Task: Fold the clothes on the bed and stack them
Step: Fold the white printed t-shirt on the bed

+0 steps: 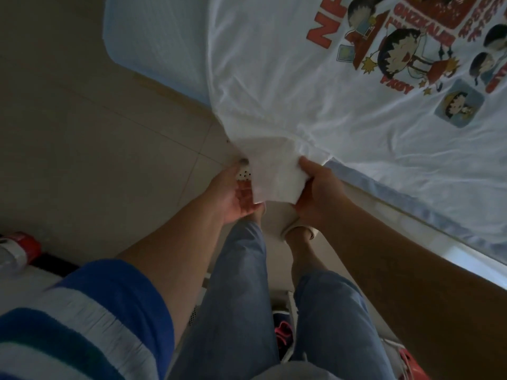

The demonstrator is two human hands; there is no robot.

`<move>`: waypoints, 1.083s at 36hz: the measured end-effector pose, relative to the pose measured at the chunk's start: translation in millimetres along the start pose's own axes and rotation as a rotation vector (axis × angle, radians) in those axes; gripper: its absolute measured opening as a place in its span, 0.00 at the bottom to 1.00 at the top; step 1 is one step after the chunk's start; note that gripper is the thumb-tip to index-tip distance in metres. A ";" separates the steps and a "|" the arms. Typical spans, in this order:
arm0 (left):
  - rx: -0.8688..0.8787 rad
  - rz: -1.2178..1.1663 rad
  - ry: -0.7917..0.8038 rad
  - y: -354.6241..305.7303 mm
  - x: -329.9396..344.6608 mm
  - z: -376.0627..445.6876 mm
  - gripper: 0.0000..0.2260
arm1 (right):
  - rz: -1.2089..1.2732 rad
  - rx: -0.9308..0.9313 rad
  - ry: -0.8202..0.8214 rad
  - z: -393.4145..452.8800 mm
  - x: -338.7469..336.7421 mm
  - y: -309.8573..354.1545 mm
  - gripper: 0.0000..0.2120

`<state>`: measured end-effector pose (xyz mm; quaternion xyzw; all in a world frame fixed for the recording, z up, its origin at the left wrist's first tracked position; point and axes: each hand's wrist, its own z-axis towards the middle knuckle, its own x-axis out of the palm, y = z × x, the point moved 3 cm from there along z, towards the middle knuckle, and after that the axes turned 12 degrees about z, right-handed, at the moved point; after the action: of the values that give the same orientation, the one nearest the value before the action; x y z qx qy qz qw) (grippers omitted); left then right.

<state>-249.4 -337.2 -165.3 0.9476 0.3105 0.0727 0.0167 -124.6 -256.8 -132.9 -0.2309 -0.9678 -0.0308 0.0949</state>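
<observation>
The only lettering stands on the white cotton T-shirt with a cartoon print spread on the bed, and it appears upside down from the head view. Large red block letters near the top edge read "NP", cut off by the frame. Smaller red lettering beside the dark-haired cartoon figures looks like "ONZKALEE", though blur makes that reading uncertain. Below the central figure, small red letters seem to read "YKOY". More red text at the upper right and along the right edge is too blurred and cropped to make out. Nothing else in view carries readable writing
</observation>
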 end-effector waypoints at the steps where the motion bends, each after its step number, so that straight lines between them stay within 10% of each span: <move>1: -0.053 -0.014 0.072 8.6 4.4 -3.3 0.22 | -0.006 -0.004 0.006 -2.0 1.2 0.4 0.13; 13: 0.094 -0.631 0.072 19.7 26.6 -23.5 0.06 | -0.146 -0.092 -0.067 -11.8 -12.5 6.6 0.05; 28: 0.123 -0.260 -0.095 55.8 17.4 -26.3 0.13 | -0.491 -0.183 -0.089 -4.8 -31.0 6.0 0.04; 39: 0.392 -1.085 0.110 37.8 19.5 -34.2 0.07 | -0.507 -0.203 -0.048 -2.9 -38.7 11.8 0.02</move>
<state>-216.8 -356.7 -126.1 0.6332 0.7599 0.0441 -0.1403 -84.8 -263.6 -137.4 0.0096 -0.9887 -0.1450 0.0376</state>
